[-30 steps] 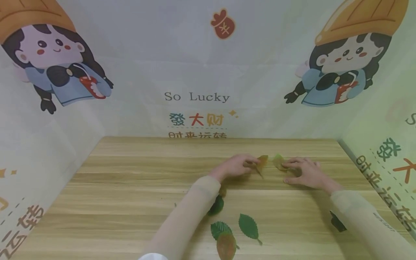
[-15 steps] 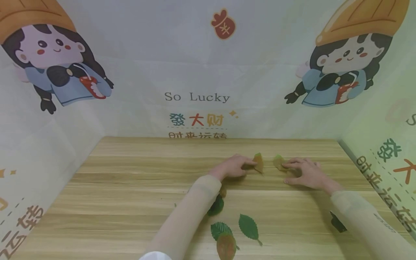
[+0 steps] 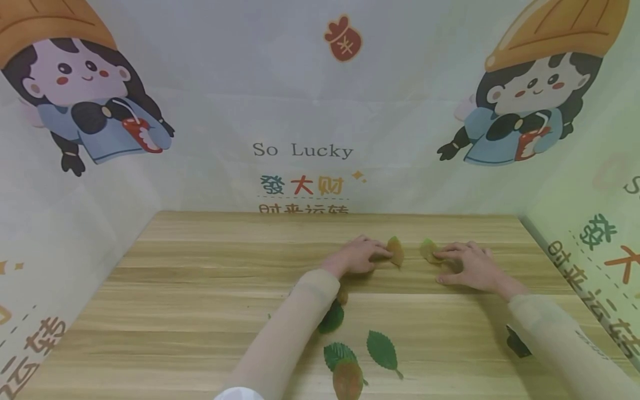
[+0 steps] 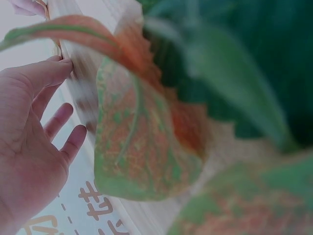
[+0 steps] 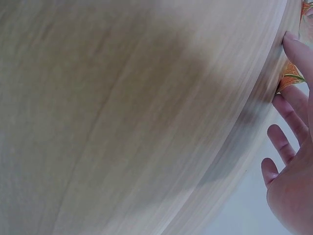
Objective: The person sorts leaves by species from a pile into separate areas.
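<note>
At the back of the wooden table, my left hand (image 3: pixel 357 256) touches the edge of an orange-green leaf (image 3: pixel 395 251) with its fingertips. That leaf lies on the wood with its tip pointing away from me. Just to its right, a yellow-green leaf (image 3: pixel 428 251) lies under the extended fingertips of my right hand (image 3: pixel 470 266). A gap separates these two leaves. In the right wrist view, an orange leaf (image 5: pixel 291 76) with green veins sits at the index fingertip, the thumb held apart. Large blurred leaves (image 4: pixel 132 137) fill the left wrist view's foreground, apart from the hand.
Nearer me lie a dark green leaf (image 3: pixel 382 349), another green leaf (image 3: pixel 340 354) overlapped by a reddish leaf (image 3: pixel 348 379), and a green leaf (image 3: pixel 332 318) partly behind my left sleeve. A dark object (image 3: pixel 518 341) sits by my right sleeve. Printed cloth (image 3: pixel 310 111) encloses the table (image 3: pixel 200 266).
The orange-green leaf went from tilted in my left fingers to lying on the table, then shifted slightly left. My left fingers loosened from it. The right hand stays put.
</note>
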`<state>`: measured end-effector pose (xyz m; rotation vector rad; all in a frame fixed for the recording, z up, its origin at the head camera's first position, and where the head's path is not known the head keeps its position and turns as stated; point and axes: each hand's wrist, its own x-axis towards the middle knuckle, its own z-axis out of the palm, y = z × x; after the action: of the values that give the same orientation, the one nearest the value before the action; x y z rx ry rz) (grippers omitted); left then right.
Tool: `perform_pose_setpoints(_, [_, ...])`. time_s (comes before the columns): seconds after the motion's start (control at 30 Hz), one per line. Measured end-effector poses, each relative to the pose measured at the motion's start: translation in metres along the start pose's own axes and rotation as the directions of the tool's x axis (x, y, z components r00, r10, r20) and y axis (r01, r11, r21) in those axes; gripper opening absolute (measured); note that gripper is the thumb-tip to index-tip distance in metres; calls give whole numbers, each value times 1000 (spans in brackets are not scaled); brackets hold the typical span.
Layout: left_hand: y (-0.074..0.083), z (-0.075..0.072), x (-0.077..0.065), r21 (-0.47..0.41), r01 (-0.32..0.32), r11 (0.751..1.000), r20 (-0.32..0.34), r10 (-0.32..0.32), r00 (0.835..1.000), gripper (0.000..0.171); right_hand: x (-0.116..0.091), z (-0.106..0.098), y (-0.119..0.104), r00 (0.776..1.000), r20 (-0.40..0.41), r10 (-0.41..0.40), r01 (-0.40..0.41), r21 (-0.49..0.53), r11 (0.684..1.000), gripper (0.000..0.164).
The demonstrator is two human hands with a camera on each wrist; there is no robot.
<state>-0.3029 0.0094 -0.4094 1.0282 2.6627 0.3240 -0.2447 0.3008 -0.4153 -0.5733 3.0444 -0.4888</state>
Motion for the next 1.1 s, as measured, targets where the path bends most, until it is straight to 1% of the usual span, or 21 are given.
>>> perform_pose_setpoints(0.13, [-1, 0, 0, -7, -4, 1000, 0, 4, 1000, 48, 0, 1, 0, 1000, -14, -3, 3, 1, 1000, 66])
perform_pose_setpoints(0.37, [-2, 0, 0, -5, -11, 1000, 6, 11, 1000, 49, 0, 2, 1, 998, -59, -12, 10, -31, 999, 69])
perform_pose_setpoints(0.57, [-2, 0, -1, -6, -4, 1000, 15, 4, 1000, 50, 5, 1, -12, 995, -87, -53, 51, -29, 998, 67])
perform_pose_setpoints(0.73, [-2, 0, -1, -4, 2, 1000, 19, -2, 1000, 50, 16, 2, -25, 995, -68, -74, 73, -3, 997, 67])
perform_pose_setpoints(0.9, [-3, 1, 0, 1, 5, 1000, 26, -5, 1000, 50, 27, 9, -33, 994, -46, -101, 102, 16, 995, 65])
perform_pose_setpoints(1.1, [-4, 1, 1, 4, 1, 1000, 22, -1, 1000, 48, 36, 18, -38, 991, -34, -126, 126, 8, 992, 57])
